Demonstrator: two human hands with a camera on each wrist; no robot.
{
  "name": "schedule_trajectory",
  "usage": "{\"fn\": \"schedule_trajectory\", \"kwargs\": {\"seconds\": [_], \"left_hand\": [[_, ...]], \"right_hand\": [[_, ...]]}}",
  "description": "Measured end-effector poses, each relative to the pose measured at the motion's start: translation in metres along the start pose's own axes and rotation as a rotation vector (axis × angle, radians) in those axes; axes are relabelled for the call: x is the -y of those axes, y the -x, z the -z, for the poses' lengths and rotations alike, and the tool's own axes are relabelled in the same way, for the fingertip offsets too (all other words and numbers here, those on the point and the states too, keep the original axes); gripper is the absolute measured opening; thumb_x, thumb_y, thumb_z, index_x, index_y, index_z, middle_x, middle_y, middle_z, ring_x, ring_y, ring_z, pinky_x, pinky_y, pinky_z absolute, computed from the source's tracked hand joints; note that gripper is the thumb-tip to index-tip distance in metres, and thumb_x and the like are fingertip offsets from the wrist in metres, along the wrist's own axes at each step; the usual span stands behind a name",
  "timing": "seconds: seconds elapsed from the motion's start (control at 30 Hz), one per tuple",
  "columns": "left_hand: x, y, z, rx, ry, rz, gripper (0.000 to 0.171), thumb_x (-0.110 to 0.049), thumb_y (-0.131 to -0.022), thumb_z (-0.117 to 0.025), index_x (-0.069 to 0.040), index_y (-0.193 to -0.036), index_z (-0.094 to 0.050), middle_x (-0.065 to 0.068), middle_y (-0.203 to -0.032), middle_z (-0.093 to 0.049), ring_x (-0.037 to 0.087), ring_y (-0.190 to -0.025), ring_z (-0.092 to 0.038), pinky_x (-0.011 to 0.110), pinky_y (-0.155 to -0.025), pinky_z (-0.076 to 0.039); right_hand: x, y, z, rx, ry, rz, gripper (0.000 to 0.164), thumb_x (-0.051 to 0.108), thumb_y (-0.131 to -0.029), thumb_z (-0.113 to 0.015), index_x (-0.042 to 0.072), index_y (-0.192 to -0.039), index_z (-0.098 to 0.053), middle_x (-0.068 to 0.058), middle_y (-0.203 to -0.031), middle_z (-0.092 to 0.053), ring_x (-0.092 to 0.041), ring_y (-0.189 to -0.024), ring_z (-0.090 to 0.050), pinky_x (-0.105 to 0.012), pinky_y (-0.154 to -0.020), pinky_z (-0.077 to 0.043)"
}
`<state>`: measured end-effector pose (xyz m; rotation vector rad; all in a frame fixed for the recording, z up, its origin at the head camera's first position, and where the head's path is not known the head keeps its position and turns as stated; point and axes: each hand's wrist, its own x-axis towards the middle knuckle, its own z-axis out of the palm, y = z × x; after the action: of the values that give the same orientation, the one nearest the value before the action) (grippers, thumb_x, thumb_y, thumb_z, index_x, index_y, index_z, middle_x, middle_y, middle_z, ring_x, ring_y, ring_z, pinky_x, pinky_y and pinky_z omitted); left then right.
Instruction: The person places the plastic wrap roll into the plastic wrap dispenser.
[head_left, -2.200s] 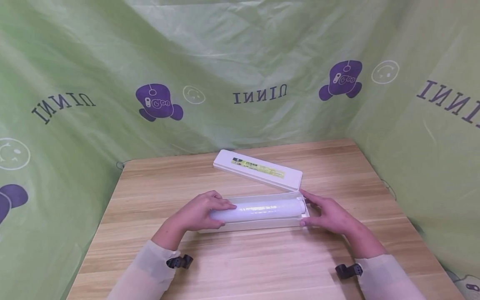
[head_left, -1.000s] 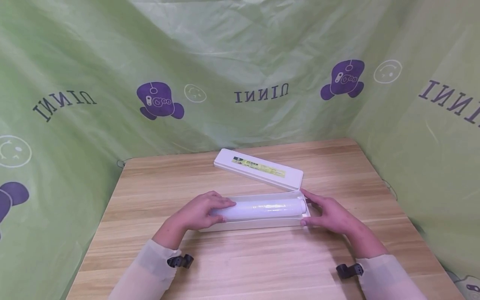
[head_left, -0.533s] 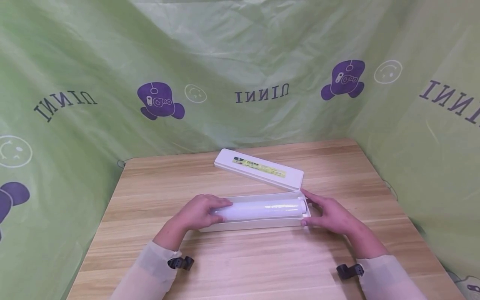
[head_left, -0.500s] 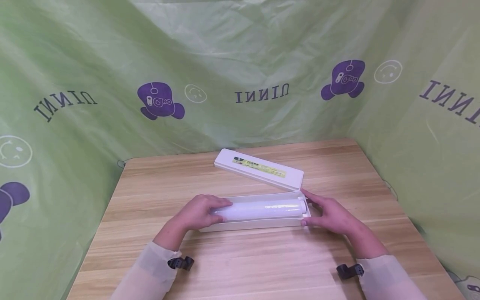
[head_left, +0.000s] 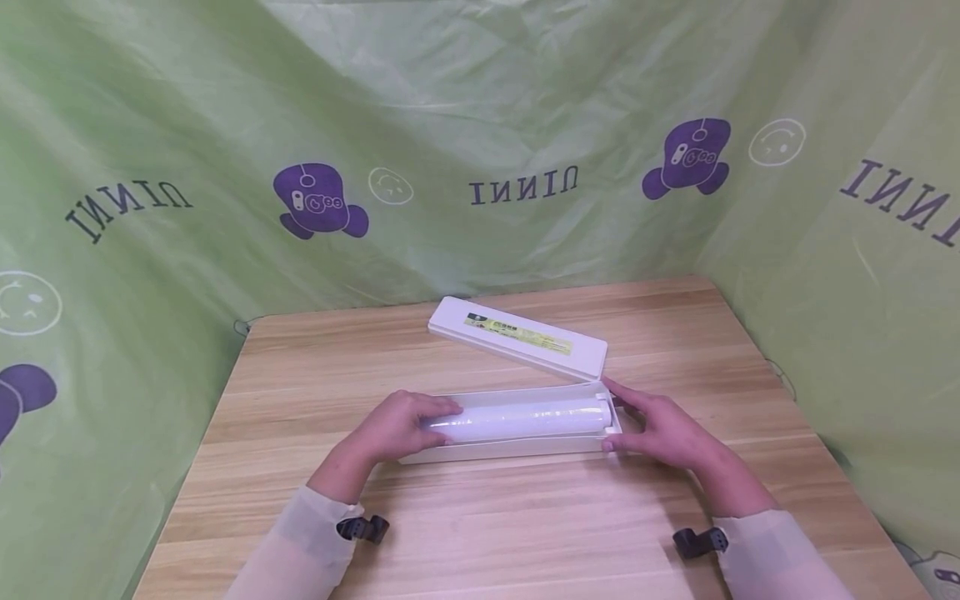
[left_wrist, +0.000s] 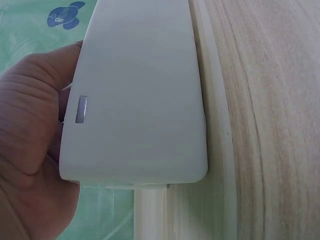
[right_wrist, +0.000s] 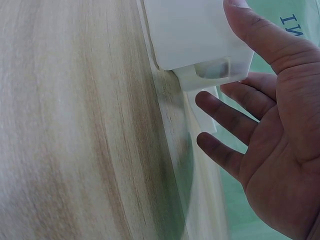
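A roll of cling film [head_left: 525,420] lies lengthwise inside a long white box [head_left: 510,452] on the table. My left hand [head_left: 393,427] grips the left part of the roll, thumb in front and fingers behind, covering that end. At the other end, my right hand [head_left: 667,432] holds the box between thumb and forefinger; in the right wrist view its other fingers [right_wrist: 227,117] are spread below the box's slotted end. The left wrist view shows the box's plain outer wall [left_wrist: 140,95] with a small slot, the left hand behind it.
Behind the box lies its white lid [head_left: 517,340] at a slant, with a yellow-green label on top; its right corner meets the box's back edge. Green printed curtains [head_left: 420,100] enclose the back and sides of the wooden table [head_left: 525,525].
The left thumb has shifted from the box's front wall up to the roll, and the left hand has slid slightly left. Highlights on the film have changed. The right hand, box and lid stay put.
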<state>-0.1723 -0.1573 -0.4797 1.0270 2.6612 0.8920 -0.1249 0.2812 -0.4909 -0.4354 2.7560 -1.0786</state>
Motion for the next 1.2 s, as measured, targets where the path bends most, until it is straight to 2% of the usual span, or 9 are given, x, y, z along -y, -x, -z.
{"fn": "schedule_trajectory", "kwargs": {"seconds": [0.33, 0.53, 0.83, 1.2], "left_hand": [[0.001, 0.003, 0.001, 0.001, 0.016, 0.036, 0.049, -0.032, -0.078, -0.084, -0.025, -0.125, -0.07, -0.008, -0.126, -0.065, 0.011, -0.116, -0.06, 0.034, -0.097, -0.05], [0.002, 0.005, 0.003, -0.032, 0.011, 0.025, 0.052, -0.036, -0.08, -0.082, -0.02, -0.128, -0.068, -0.007, -0.126, -0.065, 0.013, -0.117, -0.06, 0.035, -0.098, -0.049], [-0.001, 0.009, 0.011, -0.075, 0.012, 0.057, 0.046, -0.035, -0.083, -0.08, -0.021, -0.125, -0.07, -0.005, -0.123, -0.067, 0.013, -0.115, -0.061, 0.037, -0.097, -0.05], [0.003, 0.013, 0.014, -0.158, -0.01, -0.038, 0.044, -0.036, -0.084, -0.079, -0.018, -0.123, -0.071, -0.006, -0.119, -0.069, 0.013, -0.112, -0.064, 0.036, -0.094, -0.052]], "right_hand": [[0.001, -0.001, -0.001, 0.004, -0.001, -0.004, 0.1, 0.049, -0.073, -0.084, 0.019, -0.154, -0.034, -0.017, -0.14, -0.053, -0.039, -0.133, -0.043, -0.059, -0.108, -0.032], [0.001, -0.001, -0.001, 0.001, 0.011, -0.001, 0.101, 0.05, -0.073, -0.083, 0.019, -0.154, -0.034, -0.017, -0.141, -0.053, -0.04, -0.133, -0.043, -0.059, -0.108, -0.032], [-0.002, -0.001, 0.0, 0.004, 0.022, 0.001, 0.1, 0.051, -0.073, -0.083, 0.02, -0.155, -0.033, -0.017, -0.141, -0.052, -0.041, -0.133, -0.042, -0.06, -0.108, -0.031], [0.0, 0.0, 0.0, 0.005, 0.027, -0.006, 0.1, 0.052, -0.073, -0.082, 0.022, -0.155, -0.033, -0.017, -0.139, -0.054, -0.042, -0.132, -0.043, -0.062, -0.108, -0.03]]}}
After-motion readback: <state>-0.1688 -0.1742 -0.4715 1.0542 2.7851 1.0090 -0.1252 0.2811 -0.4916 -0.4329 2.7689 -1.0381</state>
